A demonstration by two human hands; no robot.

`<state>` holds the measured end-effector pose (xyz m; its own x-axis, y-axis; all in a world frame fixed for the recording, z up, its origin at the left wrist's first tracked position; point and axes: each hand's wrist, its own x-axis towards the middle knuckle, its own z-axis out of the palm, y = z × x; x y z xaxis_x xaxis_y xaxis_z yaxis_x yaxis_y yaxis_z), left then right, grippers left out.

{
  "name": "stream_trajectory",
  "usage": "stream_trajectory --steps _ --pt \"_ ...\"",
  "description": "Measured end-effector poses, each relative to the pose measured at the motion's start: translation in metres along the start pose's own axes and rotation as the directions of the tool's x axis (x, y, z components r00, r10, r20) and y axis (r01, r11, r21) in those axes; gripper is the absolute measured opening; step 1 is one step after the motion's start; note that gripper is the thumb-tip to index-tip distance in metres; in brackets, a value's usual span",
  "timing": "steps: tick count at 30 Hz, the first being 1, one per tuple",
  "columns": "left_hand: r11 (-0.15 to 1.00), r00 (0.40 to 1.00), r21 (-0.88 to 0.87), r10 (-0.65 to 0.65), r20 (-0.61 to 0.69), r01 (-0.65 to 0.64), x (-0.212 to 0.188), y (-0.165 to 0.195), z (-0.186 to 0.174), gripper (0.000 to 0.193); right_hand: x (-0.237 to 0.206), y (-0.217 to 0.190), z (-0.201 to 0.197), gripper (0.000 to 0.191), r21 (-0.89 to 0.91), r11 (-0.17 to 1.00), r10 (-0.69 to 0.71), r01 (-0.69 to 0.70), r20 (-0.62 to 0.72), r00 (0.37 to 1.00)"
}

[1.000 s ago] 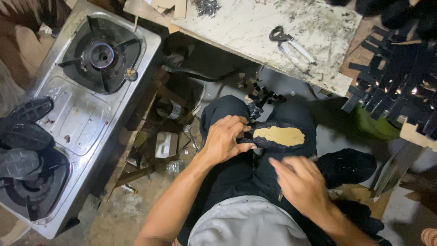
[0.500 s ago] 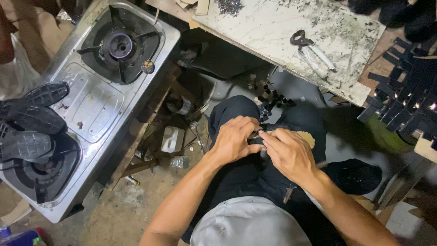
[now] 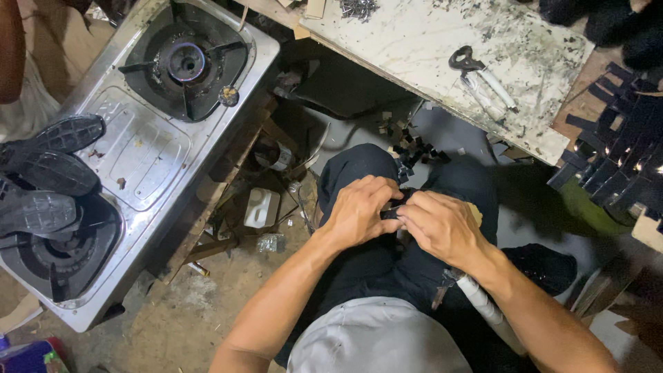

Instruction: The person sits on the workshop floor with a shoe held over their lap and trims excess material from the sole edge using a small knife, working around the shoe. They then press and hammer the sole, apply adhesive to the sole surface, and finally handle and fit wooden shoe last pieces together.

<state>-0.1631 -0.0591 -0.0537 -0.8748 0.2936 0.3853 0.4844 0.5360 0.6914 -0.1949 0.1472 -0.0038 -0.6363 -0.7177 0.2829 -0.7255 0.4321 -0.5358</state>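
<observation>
Resting between both hands' fingers (image 3: pixel 387 200): black piece (image 3: pixel 391 212)

A scuffed, paint-flecked white surface (image 3: pixel 442 48) carries black-handled pliers (image 3: pixel 468 62) and a heap of small nails (image 3: pixel 358 7). Black offcuts (image 3: pixel 414 148) litter the floor (image 3: pixel 186 318) below.

A: Colours, quick. Stove (image 3: pixel 148 148)?
B: Silver steel, black burner grates. Shoe soles (image 3: pixel 48 173) on it: black, ridged tread.
A: Board (image 3: pixel 442 62) up top?
B: Off-white, speckled with dark flecks. Pliers (image 3: pixel 476 72) there: black head, pale handles.
A: Lap?
B: Black trousers (image 3: pixel 359 173), grey shirt (image 3: pixel 376 338). Small black piece (image 3: pixel 391 211) between left hand (image 3: pixel 356 211) and right hand (image 3: pixel 442 228), tan patch (image 3: pixel 475 214) beside.
A: Floor (image 3: pixel 179 311)?
B: Dusty brown, white jug (image 3: pixel 262 207).
</observation>
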Motion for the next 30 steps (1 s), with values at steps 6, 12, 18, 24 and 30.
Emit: stream_trajectory --steps 6,12,18,24,30 --pt "1.0 1.0 0.013 0.004 0.027 -0.005 -0.001 -0.002 -0.003 0.048 0.0 0.0 0.013 0.013 -0.01 1.0 0.021 -0.022 -0.076 0.997" --pt "0.998 0.998 0.017 0.055 0.012 -0.055 -0.006 -0.005 0.0 0.047 0.003 0.006 0.022 0.023 0.044 0.836 0.545 -0.547 0.055 0.837" --pt "0.995 0.995 0.045 0.095 -0.012 -0.095 -0.01 -0.001 0.001 0.046 0.024 0.023 0.019 0.042 0.001 0.713 0.686 -0.701 0.205 0.698" --pt "0.996 0.996 -0.036 0.083 -0.03 -0.084 -0.007 -0.006 -0.004 0.048 0.002 0.007 0.021 0.019 0.134 0.881 0.455 -0.453 0.015 0.89" --pt "1.0 0.999 -0.006 0.03 0.04 -0.03 -0.012 -0.006 -0.004 0.041 -0.014 -0.006 0.029 0.01 0.063 0.986 0.161 -0.153 -0.156 0.975"
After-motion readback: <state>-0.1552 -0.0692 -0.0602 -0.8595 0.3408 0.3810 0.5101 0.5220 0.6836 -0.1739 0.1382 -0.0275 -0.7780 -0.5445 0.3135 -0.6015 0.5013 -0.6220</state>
